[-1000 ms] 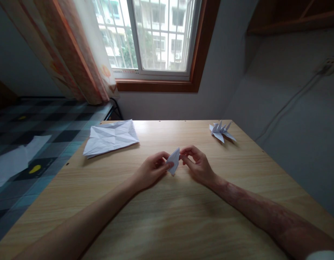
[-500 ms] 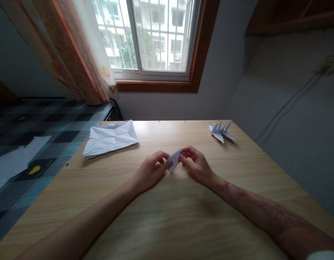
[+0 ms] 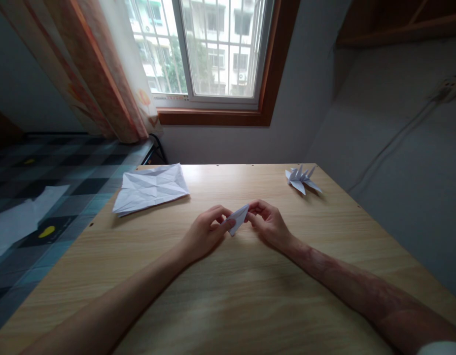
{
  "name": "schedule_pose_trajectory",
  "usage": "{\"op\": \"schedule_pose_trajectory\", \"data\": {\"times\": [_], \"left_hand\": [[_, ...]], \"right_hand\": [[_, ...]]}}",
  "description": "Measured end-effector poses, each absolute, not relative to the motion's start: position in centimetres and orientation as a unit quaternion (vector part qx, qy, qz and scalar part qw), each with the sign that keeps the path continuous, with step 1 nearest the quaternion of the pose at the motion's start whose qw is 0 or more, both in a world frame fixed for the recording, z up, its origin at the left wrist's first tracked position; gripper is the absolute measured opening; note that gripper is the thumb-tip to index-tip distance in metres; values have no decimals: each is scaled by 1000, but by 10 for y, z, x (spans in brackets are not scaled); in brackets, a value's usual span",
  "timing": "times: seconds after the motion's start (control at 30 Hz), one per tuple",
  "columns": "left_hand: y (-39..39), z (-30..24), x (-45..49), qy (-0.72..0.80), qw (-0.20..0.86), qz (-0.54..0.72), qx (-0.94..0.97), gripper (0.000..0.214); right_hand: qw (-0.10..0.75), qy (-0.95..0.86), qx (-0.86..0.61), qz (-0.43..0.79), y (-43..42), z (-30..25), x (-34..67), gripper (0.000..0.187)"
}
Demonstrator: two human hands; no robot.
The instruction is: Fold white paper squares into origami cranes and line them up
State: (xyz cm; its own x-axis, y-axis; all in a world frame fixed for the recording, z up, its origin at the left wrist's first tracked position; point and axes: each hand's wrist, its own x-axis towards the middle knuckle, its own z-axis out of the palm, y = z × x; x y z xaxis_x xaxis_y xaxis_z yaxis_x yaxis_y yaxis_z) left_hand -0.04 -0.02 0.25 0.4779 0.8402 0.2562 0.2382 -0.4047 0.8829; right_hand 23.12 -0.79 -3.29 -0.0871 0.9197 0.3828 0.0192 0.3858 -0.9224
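Note:
A small folded white paper piece [image 3: 238, 218] is pinched between both my hands above the middle of the wooden table [image 3: 228, 296]. My left hand [image 3: 205, 233] grips its lower left end with thumb and fingers closed. My right hand [image 3: 269, 224] holds its upper right end, fingers curled in a pinch. Both forearms rest low over the table.
A creased, unfolded white sheet [image 3: 151, 188] lies at the table's far left. A finished spiky white paper model [image 3: 301, 179] sits at the far right. To the left is a bed with a checked cover [image 3: 46, 192] and a white paper [image 3: 17, 222]. A window is behind the table.
The folded piece has tilted flatter and sunk slightly toward the table between my fingers. Both hands have stayed in nearly the same place.

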Motion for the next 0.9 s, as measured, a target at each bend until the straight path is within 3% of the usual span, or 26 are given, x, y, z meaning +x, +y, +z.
{"op": "schedule_pose_trajectory", "data": {"times": [0.27,0.63,0.9], "left_hand": [[2,-1,-2,362,417,367,749,30],[5,-1,-2,353,476,372,715,33],[5,-1,-2,361,481,378,704,33]], "right_hand": [[540,-583,-400,457,-6,-31,229,40],[531,-621,-396,419,-9,-29,231,32],[533,-609,-391,439,-10,-30,232,40]]}}
